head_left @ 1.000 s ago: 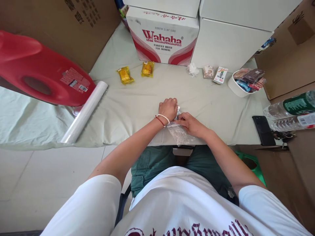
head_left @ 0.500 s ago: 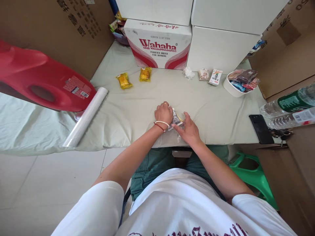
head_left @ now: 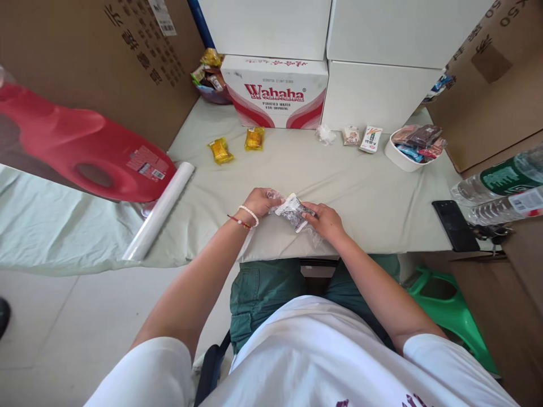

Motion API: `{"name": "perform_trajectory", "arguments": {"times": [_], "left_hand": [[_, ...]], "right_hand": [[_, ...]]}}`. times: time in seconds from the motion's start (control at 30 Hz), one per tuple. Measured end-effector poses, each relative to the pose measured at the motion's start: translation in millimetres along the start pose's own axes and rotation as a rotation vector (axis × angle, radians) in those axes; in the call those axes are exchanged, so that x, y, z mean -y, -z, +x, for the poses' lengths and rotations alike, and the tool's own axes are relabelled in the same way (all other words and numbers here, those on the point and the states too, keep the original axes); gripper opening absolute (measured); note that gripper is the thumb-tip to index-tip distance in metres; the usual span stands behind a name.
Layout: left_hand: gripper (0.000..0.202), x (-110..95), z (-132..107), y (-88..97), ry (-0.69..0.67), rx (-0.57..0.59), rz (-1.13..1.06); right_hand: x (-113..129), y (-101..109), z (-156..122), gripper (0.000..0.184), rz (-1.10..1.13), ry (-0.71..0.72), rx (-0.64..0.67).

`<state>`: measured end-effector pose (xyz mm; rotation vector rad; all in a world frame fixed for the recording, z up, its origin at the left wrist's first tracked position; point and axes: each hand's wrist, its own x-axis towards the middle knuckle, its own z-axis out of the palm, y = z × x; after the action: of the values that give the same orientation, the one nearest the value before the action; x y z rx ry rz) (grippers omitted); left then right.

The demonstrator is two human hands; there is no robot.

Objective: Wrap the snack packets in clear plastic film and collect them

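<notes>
My right hand (head_left: 326, 220) is closed on a small snack packet (head_left: 292, 211) with a clear, dark-printed wrapper and white ends. It is held tilted above the cloth near the table's front edge. My left hand (head_left: 257, 203), with bracelets on its wrist, pinches crinkled clear plastic film (head_left: 275, 195) at the packet's left end. More of the film (head_left: 314, 236) hangs below my right fingers. How far the film wraps round the packet I cannot tell.
Two yellow snack packets (head_left: 220, 151) lie at the back left. A film roll (head_left: 159, 212) rests beside a red jug (head_left: 97, 147). Along the back are crumpled film (head_left: 325, 134), small packets (head_left: 370, 139) and a filled white tub (head_left: 403, 160); a phone (head_left: 455, 225) and bottles (head_left: 504, 178) lie right.
My left hand has drawn back to the left, pulling film out sideways. The packet, partly covered before, now shows between the hands, gripped by my right fingers. The view has shifted slightly.
</notes>
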<state>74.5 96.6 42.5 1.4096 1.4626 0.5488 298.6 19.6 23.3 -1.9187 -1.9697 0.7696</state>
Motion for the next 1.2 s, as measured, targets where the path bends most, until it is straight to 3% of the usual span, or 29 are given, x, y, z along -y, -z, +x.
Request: {"name": "perform_trajectory", "arguments": {"times": [0.13, 0.27, 0.4, 0.47, 0.53, 0.63, 0.7, 0.83, 0.93, 1.1, 1.2], "left_hand": [[0.017, -19.8, -30.1, -38.4, -0.138, -0.297, 0.472], [0.041, -20.2, -70.8, -94.6, -0.313, -0.355, 0.704], [0.06, 3.2, -95.1, -122.9, -0.36, -0.356, 0.807], [0.066, 12.8, -97.9, -126.7, -0.353, -0.331, 0.875], [0.068, 17.1, -97.1, -127.4, -0.341, -0.322, 0.937], [0.068, 16.7, -94.6, -124.7, -0.34, -0.319, 0.975], [0.068, 16.0, -94.1, -120.1, -0.365, -0.309, 0.95], [0.068, 17.3, -95.3, -108.9, -0.427, -0.286, 0.86], [0.066, 18.4, -99.2, -106.5, -0.458, -0.263, 0.839], [0.045, 34.9, -112.8, -104.2, -0.624, -0.227, 0.675], [0.036, 54.3, -111.7, -91.3, -0.629, -0.413, 0.437]], "right_hand": [[4.2, -0.6, 0.2, 0.041, -0.014, 0.005, -0.009], [1.6, -3.2, 2.8, 0.041, 0.027, 0.026, -0.04], [-7.4, 2.8, 1.1, 0.059, 0.172, 0.017, 0.004], [-13.5, 10.0, -7.3, 0.071, 0.212, -0.007, 0.069], [-20.1, 18.4, -21.1, 0.071, 0.166, -0.023, 0.124], [-27.8, 31.6, -43.1, 0.048, 0.088, 0.003, 0.161], [-27.4, 40.1, -50.7, 0.035, 0.116, 0.032, 0.103], [-2.7, 47.8, -32.4, 0.022, 0.325, 0.002, -0.018], [33.4, 38.2, 3.3, 0.015, 0.327, 0.002, -0.042], [82.3, 4.6, 41.7, 0.021, -0.155, 0.114, -0.005], [86.5, -14.0, 35.6, 0.021, -0.289, 0.198, -0.042]]}}
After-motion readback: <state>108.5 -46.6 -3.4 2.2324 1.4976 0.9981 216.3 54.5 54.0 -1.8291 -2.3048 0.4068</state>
